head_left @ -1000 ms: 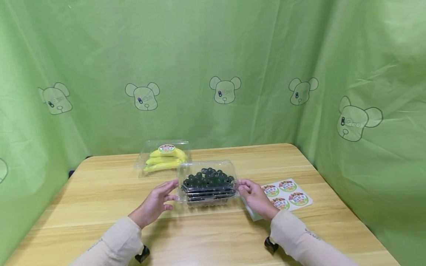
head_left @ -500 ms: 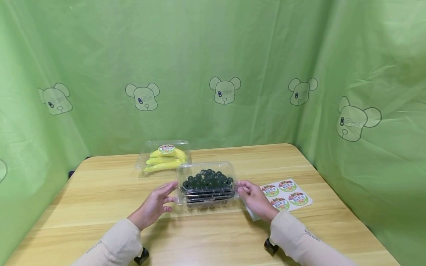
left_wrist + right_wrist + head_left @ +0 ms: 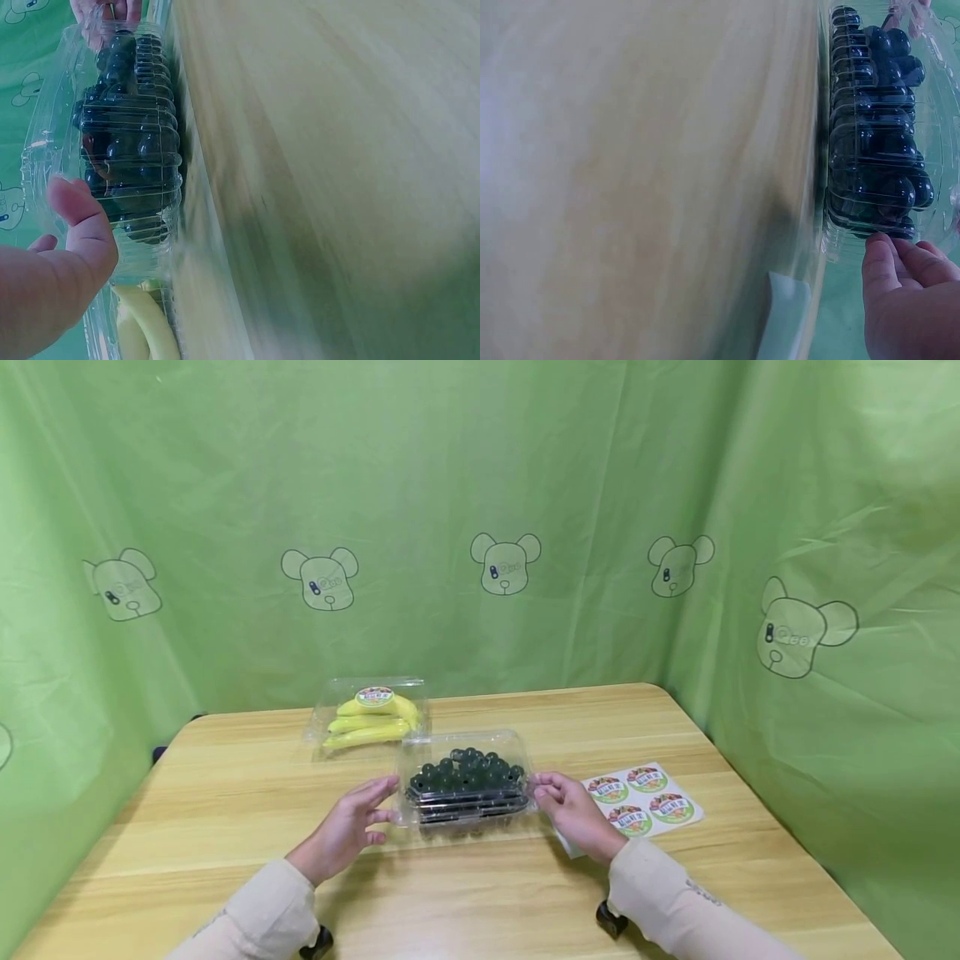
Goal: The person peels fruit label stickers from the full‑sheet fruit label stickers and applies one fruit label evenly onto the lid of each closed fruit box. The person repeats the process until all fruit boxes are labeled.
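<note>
A clear plastic clamshell box (image 3: 465,739) stands between my hands, lid down, with dark green grapes (image 3: 468,770) inside. Whether its base touches the table cannot be told. My left hand (image 3: 337,827) is at its left end, fingers mostly straight, their tips at the rim; in the left wrist view one digit (image 3: 79,214) shows in front of the clear side. On the opposite end, my right hand (image 3: 577,814) pinches the rim between thumb and fingers, as the right wrist view also shows. Behind to the left sits another clear box (image 3: 318,718) holding bananas (image 3: 367,727), with a round fruit label (image 3: 375,696).
A white sheet (image 3: 693,812) bearing several round fruit labels (image 3: 672,808) lies right of the grape box, partly beneath my right hand. The wooden table (image 3: 480,910) spreads toward me. Green curtains (image 3: 420,468) with bear drawings enclose the back and sides.
The grape box and both my hands have moved slightly down and toward me in the head view. The right hand's pinch on the rim stays the same. The banana box has not moved.
</note>
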`<state>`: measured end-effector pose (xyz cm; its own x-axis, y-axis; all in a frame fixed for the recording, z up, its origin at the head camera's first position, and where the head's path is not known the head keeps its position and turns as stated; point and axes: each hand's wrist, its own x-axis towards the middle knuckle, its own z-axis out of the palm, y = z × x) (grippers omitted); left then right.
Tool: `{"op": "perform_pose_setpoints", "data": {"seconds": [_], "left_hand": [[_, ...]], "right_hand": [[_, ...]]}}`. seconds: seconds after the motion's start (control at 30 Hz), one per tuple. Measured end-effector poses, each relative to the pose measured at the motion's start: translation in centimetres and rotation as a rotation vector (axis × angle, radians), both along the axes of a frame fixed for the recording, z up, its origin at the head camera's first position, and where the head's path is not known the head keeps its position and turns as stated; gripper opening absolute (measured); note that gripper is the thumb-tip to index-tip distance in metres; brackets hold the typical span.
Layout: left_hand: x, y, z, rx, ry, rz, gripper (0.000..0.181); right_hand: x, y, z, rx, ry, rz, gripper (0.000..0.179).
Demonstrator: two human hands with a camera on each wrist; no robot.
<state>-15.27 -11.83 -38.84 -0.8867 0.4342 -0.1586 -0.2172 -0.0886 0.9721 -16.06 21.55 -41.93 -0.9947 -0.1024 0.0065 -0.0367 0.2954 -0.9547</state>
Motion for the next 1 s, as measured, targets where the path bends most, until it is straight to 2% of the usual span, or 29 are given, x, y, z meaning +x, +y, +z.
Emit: {"op": "perform_pose_setpoints", "data": {"seconds": [0.2,1.0], "left_hand": [[0.09,0.04,-0.40,0.004,0.000,-0.002,0.069],[0.33,-0.26,-0.50,0.004,-0.012,0.016,0.065]], "right_hand": [[0.07,0.00,-0.18,-0.004,0.003,-0.008,0.035],[0.25,-0.17,-0.42,-0.029,-0.004,0.019,0.035]]}}
